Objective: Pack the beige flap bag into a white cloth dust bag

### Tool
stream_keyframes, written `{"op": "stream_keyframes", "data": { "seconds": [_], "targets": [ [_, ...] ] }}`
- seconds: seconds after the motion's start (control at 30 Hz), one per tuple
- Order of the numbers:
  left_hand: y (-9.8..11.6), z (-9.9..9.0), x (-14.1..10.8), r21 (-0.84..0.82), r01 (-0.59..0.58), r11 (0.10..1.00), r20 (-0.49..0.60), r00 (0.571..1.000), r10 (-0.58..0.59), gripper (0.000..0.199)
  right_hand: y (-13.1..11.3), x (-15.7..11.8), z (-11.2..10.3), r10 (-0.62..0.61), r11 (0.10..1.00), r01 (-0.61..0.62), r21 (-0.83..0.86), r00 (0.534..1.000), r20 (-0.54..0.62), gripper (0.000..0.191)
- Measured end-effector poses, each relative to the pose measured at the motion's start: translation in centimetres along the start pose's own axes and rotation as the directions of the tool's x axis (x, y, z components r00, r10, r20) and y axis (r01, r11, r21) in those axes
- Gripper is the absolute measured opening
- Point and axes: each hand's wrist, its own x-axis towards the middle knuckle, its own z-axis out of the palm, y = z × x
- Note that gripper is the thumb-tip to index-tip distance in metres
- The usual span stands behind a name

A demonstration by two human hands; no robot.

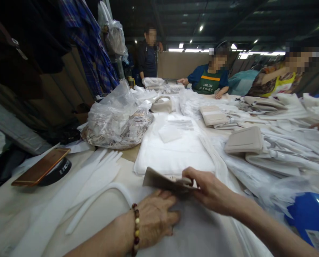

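My right hand (210, 189) pinches the edge of a flat taupe bag piece (159, 179) between thumb and fingers and holds it tilted above the table. Beneath its near edge, my left hand (158, 217), with a beaded bracelet (136, 228) at the wrist, lies palm down on thin white sheet material (197, 232). The left fingers are stretched out and their tips are partly covered by the piece. Just beyond both hands is a thick stack of white sheets (175, 153) with a printed paper (180, 125) on top.
Left are a phone (41, 167) on a black round object (59, 173), white foam strips (92, 182) and a clear plastic bag (113, 117). Right are beige bags (243, 140) with white wrapping and a blue plastic object (309, 217). Several people work beyond, one in a green apron (209, 82).
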Motion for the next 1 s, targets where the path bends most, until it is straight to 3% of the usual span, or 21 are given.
{"op": "stream_keyframes", "data": {
  "seconds": [0.1,0.2,0.43,0.57,0.63,0.7,0.77,0.8,0.83,0.87,0.9,1.0],
  "targets": [
    [0.4,-0.3,-1.5,-0.226,-0.028,0.974,0.019,0.999,0.033,0.033,-2.0,-3.4,2.6,-0.153,0.983,0.16,-0.094,0.986,0.07,0.046],
    [0.8,-0.6,-3.4,-0.397,-0.12,0.91,-0.042,0.993,0.112,0.042,-2.9,-5.3,4.7,-0.127,0.976,0.153,-0.156,0.978,0.164,0.04],
    [1.2,-0.6,-7.0,-0.455,-0.014,0.89,-0.011,1.0,0.01,0.042,-4.1,-6.7,5.7,-0.121,0.957,0.17,-0.236,0.971,0.208,0.032],
    [0.7,0.7,-7.8,-0.524,-0.063,0.85,-0.092,0.996,0.017,0.034,-5.0,-7.3,6.6,-0.164,0.933,0.224,-0.28,0.961,0.222,0.027],
    [0.7,1.9,-8.1,-0.608,-0.07,0.791,-0.169,0.985,-0.043,0.029,-5.3,-7.6,7.3,-0.212,0.904,0.269,-0.331,0.957,0.199,0.028],
    [0.8,3.5,-8.3,-0.67,0.005,0.743,-0.262,0.934,-0.242,0.027,-5.3,-7.9,8.1,-0.268,0.86,0.312,-0.404,0.95,0.161,0.028],
    [0.8,5.0,-8.4,-0.719,0.183,0.67,-0.304,0.784,-0.541,0.031,-5.2,-8.2,8.8,-0.318,0.816,0.336,-0.471,0.94,0.119,0.029],
    [0.7,5.7,-8.4,-0.749,0.28,0.6,-0.274,0.693,-0.666,0.039,-5.1,-8.4,9.1,-0.33,0.802,0.335,-0.494,0.938,0.101,0.029],
    [0.5,6.3,-8.4,-0.779,0.356,0.516,-0.207,0.631,-0.748,0.046,-5.0,-8.5,9.5,-0.334,0.795,0.33,-0.509,0.939,0.086,0.03],
    [0.4,6.7,-8.3,-0.802,0.406,0.438,-0.123,0.606,-0.786,0.052,-4.9,-8.6,9.9,-0.33,0.792,0.319,-0.52,0.941,0.075,0.032],
    [0.2,7.0,-8.2,-0.818,0.426,0.386,-0.049,0.617,-0.786,0.056,-4.8,-8.7,10.4,-0.322,0.791,0.308,-0.528,0.944,0.069,0.033],
    [-0.1,7.1,-7.8,-0.846,0.384,0.371,0.013,0.71,-0.705,0.063,-4.8,-8.5,11.8,-0.288,0.79,0.277,-0.547,0.955,0.068,0.033]
  ]
}}
